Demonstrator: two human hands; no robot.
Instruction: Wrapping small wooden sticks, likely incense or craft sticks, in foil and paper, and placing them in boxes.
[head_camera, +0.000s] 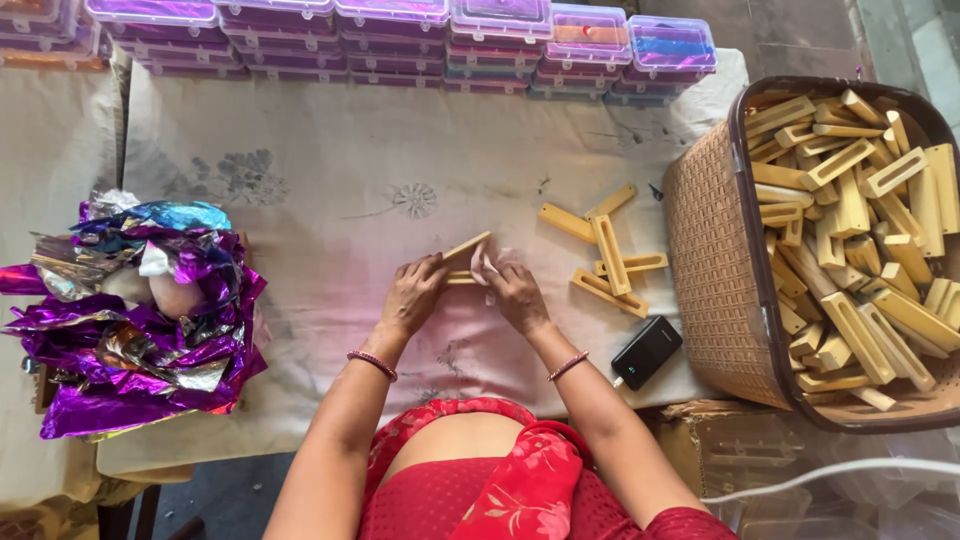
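Both arms reach forward over the counter (330, 210), and the two hands meet in the middle. The left hand (413, 293) and the right hand (512, 290) each pinch one end of a flat yellow block (464, 250), fingers curled around it. More yellow blocks (606, 260) lie just to the right, near a full brown basket (712, 270).
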